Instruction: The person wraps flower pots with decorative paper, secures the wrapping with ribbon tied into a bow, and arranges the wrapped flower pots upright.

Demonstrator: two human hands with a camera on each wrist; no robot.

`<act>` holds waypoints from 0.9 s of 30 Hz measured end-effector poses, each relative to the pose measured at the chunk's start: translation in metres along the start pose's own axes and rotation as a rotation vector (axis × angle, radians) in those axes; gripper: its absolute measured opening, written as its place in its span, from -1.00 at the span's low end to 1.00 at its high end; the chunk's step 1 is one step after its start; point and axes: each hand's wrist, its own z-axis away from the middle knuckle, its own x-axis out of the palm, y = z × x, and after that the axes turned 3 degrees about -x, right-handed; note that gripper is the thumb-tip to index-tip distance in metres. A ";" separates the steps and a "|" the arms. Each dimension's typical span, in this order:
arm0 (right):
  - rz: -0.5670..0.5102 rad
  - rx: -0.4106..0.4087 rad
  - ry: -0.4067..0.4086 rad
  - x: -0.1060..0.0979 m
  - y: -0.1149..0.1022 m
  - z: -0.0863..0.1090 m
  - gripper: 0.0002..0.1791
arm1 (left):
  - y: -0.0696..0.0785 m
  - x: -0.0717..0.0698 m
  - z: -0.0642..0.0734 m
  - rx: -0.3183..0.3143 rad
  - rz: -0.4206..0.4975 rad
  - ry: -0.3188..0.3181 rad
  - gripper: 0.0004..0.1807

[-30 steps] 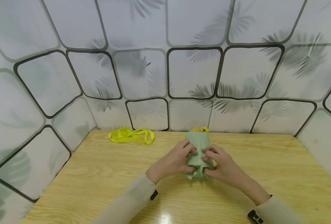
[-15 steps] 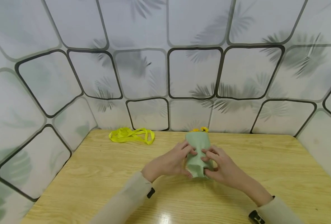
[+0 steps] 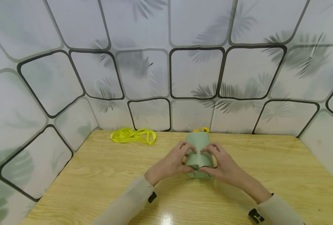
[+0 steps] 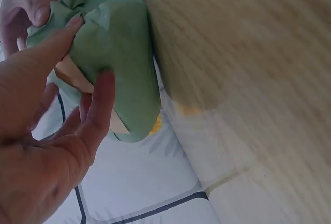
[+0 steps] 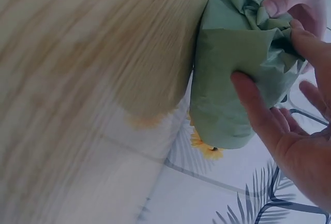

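A bundle wrapped in green paper point(image 3: 198, 148) lies on the wooden table, its far end toward the wall. Yellow flowers point(image 3: 205, 129) peek out past that far end; in the right wrist view another part of the yellow flower point(image 5: 207, 146) shows. My left hand point(image 3: 175, 162) holds the bundle's left side, thumb on the creased near end and fingertips on top. From the right, my right hand point(image 3: 225, 165) grips it the same way, its thumb close to the left thumb. A tan strip point(image 4: 75, 74) shows along the paper in the left wrist view. Whatever the paper encloses is hidden.
A loosely coiled yellow ribbon point(image 3: 132, 136) lies at the back left of the table point(image 3: 99, 175). Patterned white curtain-like walls point(image 3: 196, 75) stand right behind the table's back edge and along both sides.
The near end's paper, earlier bunched and then opened out, is now folded inward under both thumbs. My left thumb went off leftward and came back. The ribbon has stayed put.
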 end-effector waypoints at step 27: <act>0.058 0.017 -0.018 0.008 -0.029 0.023 -0.37 | 0.021 0.006 0.038 -0.106 0.051 0.061 -0.40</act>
